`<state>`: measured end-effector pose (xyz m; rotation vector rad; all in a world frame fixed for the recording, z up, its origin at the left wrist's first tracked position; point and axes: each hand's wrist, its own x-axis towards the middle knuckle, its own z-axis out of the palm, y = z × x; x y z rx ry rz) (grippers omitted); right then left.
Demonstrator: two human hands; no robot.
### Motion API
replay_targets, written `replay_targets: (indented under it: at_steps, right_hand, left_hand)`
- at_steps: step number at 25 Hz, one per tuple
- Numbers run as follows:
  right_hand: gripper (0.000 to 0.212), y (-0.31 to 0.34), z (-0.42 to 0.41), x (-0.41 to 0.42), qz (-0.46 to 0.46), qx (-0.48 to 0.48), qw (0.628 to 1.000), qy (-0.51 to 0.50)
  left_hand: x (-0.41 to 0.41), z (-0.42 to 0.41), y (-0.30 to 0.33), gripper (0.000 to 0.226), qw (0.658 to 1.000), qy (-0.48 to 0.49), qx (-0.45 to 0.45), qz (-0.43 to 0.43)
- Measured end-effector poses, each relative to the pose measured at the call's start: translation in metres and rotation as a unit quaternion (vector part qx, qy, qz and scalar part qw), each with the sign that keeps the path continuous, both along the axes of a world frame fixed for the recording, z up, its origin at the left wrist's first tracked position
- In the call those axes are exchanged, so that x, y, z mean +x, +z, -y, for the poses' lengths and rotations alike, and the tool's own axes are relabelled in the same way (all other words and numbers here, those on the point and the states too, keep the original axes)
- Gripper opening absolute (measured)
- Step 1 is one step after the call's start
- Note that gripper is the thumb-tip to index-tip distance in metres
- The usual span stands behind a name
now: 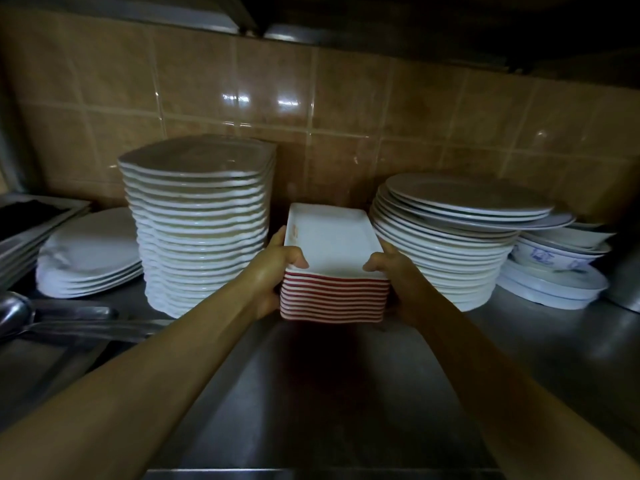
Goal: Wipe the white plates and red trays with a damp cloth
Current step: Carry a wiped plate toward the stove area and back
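A stack of several rectangular red trays (334, 299) with white insides stands on the steel counter between two plate stacks. My left hand (273, 268) grips its left side, thumb hooked over the top tray's rim. My right hand (391, 271) grips the right side the same way. A tall stack of white squarish plates (201, 223) rises to the left. A stack of round white plates (446, 244) stands to the right. No cloth is in view.
A low pile of white plates (90, 258) lies far left, beside metal trays (31, 230) and steel ladles (52, 317). Bowls and small plates (561, 258) sit far right. A tiled wall (311, 98) backs the steel counter (346, 393).
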<state>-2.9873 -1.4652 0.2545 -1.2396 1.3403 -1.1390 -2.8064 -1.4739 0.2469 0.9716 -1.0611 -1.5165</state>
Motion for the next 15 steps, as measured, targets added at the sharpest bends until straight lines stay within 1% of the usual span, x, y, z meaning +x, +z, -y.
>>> replay_targets:
  at_steps: [2, 4, 5, 6, 7, 8, 9, 10, 11, 13, 14, 15]
  right_hand:
    - [0.020, -0.002, 0.002, -0.002, 0.035, 0.039, 0.999, 0.004]
    - [0.026, 0.000, 0.001, -0.002, 0.084, 0.085, 0.993, 0.017]
    - [0.030, 0.002, 0.000, -0.002, 0.091, 0.089, 0.992, 0.026]
    - [0.037, 0.005, -0.001, -0.003, 0.075, 0.078, 0.994, 0.031]
    - [0.048, 0.007, -0.003, -0.004, 0.033, 0.048, 0.998, 0.032]
    - [0.059, 0.009, -0.008, -0.006, -0.033, -0.004, 0.999, 0.028]
    - [0.070, 0.009, -0.014, -0.008, -0.122, -0.074, 0.990, 0.026]
    - [0.081, 0.007, -0.021, -0.009, -0.226, -0.152, 0.962, 0.032]
    - [0.092, 0.002, -0.029, -0.009, -0.331, -0.227, 0.915, 0.044]
    - [0.104, -0.010, -0.042, -0.003, -0.508, -0.334, 0.793, 0.037]
    - [0.106, -0.016, -0.044, 0.000, -0.564, -0.372, 0.737, 0.012]
    - [0.107, -0.022, -0.044, 0.003, -0.596, -0.403, 0.694, -0.015]
  left_hand:
    - [0.000, 0.005, 0.000, 0.066, 1.000, 0.003, 0.007, 0.004]
    - [-0.002, 0.009, 0.002, 0.065, 1.000, 0.007, 0.024, 0.008]
    - [-0.003, 0.010, 0.003, 0.065, 0.999, 0.011, 0.033, 0.009]
    - [-0.004, 0.011, 0.005, 0.064, 0.999, 0.015, 0.040, 0.011]
    - [-0.005, 0.011, 0.007, 0.063, 0.999, 0.019, 0.044, 0.016]
    - [-0.005, 0.010, 0.008, 0.062, 0.998, 0.021, 0.045, 0.023]
    - [-0.006, 0.009, 0.009, 0.062, 0.998, 0.021, 0.047, 0.030]
    - [-0.006, 0.008, 0.010, 0.062, 0.998, 0.022, 0.048, 0.034]
    - [-0.006, 0.006, 0.010, 0.063, 0.998, 0.023, 0.051, 0.037]
    - [-0.007, 0.003, 0.012, 0.063, 0.997, 0.027, 0.060, 0.042]
    - [-0.007, 0.002, 0.014, 0.063, 0.997, 0.028, 0.063, 0.044]
    - [-0.008, 0.002, 0.014, 0.063, 0.996, 0.028, 0.065, 0.046]
